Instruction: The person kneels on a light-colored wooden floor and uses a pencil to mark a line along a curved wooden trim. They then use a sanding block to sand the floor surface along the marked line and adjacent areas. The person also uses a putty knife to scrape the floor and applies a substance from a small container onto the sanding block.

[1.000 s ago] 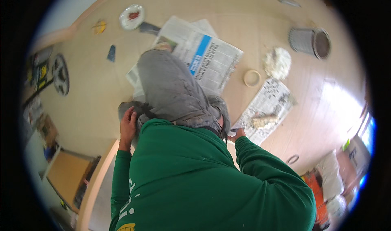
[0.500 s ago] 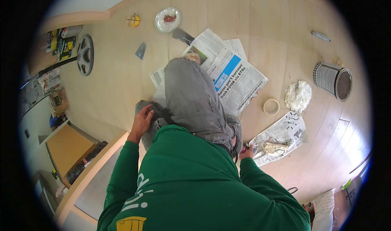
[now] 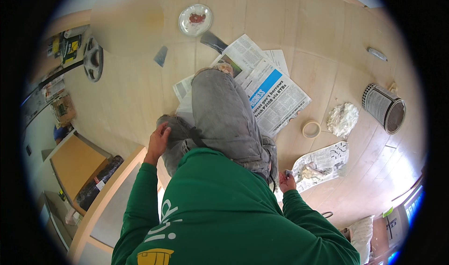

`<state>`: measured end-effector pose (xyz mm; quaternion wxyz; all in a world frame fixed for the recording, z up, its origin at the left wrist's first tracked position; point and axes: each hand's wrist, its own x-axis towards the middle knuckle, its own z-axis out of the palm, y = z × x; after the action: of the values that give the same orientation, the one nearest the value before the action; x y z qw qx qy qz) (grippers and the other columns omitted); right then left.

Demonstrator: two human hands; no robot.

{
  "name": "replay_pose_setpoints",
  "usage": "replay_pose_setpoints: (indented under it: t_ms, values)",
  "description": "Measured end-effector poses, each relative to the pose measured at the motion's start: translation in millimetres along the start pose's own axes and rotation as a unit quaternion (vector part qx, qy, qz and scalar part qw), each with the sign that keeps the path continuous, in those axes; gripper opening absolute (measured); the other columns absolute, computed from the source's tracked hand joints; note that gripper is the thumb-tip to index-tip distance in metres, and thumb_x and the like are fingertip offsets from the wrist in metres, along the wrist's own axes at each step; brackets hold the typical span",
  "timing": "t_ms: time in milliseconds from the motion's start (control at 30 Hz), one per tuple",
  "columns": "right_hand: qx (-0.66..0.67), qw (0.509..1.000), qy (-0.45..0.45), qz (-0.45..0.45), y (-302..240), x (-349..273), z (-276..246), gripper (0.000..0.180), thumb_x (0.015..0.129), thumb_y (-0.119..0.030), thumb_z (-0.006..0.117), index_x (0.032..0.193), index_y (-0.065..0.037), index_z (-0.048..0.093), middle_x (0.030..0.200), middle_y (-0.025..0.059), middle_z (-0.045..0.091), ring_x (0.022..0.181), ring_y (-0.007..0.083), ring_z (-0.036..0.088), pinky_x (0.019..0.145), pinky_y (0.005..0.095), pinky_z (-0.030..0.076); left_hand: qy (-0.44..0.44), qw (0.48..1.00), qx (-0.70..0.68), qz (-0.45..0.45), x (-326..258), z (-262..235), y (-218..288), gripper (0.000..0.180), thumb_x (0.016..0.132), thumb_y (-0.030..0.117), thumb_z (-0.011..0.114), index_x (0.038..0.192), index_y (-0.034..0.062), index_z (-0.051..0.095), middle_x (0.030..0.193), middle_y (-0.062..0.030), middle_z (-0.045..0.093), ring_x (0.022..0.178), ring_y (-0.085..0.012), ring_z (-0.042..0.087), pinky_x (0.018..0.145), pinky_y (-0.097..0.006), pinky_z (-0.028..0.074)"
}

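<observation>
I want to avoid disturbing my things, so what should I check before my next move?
1. Left hand free: ok, nothing visible in it.
2. Object in the right hand identifiable: cannot tell, only a small grey piece shows.
3. Newspaper sheet beside that hand bare: not ok, a crumpled pale bundle lies on it.
4. Tape roll apart from the white heap: ok.
5. Metal can apart from the newspaper sheet: ok.
</observation>
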<state>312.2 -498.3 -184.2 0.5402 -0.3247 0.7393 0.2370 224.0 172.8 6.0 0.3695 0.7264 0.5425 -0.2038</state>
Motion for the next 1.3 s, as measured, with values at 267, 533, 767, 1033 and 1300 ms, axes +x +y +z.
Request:
replay_pose_setpoints:
  t_ms: [267,533,767,1033,1300]
  values:
    - [-0.424,0.887,-0.096,-0.159,-15.0,-116.6,130.4,0.016,0.101,-0.011,0.059,0.113,-0.001,0.063,0.09,0.0127,0.07,0.075,0.0206,0.07,0.059,0.0345,0.059,-0.012,0.999,-0.031,0.028,28.2,-0.8,1.5,0.044,0.105,0.03,0.062,0.14,0.0017,0.063,0.119,-0.0166,0.074,0.107,-0.0245,0.07,0.096,-0.036,0.054]
    - [-0.543,0.67,-0.334,-0.381,-18.6,-156.5,418.2,0.015,0.1,-0.012,0.058,0.098,0.001,0.064,0.089,0.0098,0.072,0.073,0.0151,0.068,0.069,0.031,0.056,-0.007,0.998,-0.051,-0.02,30.9,-14.5,-6.2,0.043,0.105,0.031,0.063,0.138,0.0041,0.064,0.123,-0.0177,0.073,0.109,-0.026,0.07,0.096,-0.038,0.054]
    - [-0.586,0.681,-0.369,-0.237,15.2,-177.7,613.7,0.02,0.097,-0.018,0.057,0.105,-0.001,0.066,0.094,0.014,0.075,0.082,0.0245,0.075,0.072,0.0343,0.061,0.05,0.985,-0.021,-0.164,-33.9,-25.6,-39.8,0.054,0.104,0.039,0.062,0.146,0.0057,0.057,0.141,-0.0233,0.063,0.125,-0.0383,0.065,0.104,-0.045,0.053]
    - [-0.574,0.733,-0.311,-0.191,10.8,-149.7,622.5,0.035,0.092,-0.027,0.056,0.106,0.004,0.066,0.097,0.019,0.075,0.086,0.0351,0.076,0.08,0.0435,0.061,0.103,0.97,-0.116,-0.188,-68.9,44.4,-18.8,0.072,0.106,0.04,0.057,0.157,-0.0054,0.036,0.157,-0.0333,0.042,0.148,-0.0433,0.041,0.123,-0.044,0.032]
    - [-0.58,0.748,-0.253,-0.201,9.8,-145.8,628.7,0.039,0.091,-0.033,0.056,0.104,0.002,0.067,0.094,0.0164,0.075,0.085,0.0344,0.074,0.083,0.0444,0.058,0.087,0.969,-0.179,-0.146,-36.4,55.3,-1.0,0.079,0.102,0.047,0.061,0.161,0.0026,0.034,0.162,-0.032,0.036,0.151,-0.045,0.037,0.124,-0.046,0.032]
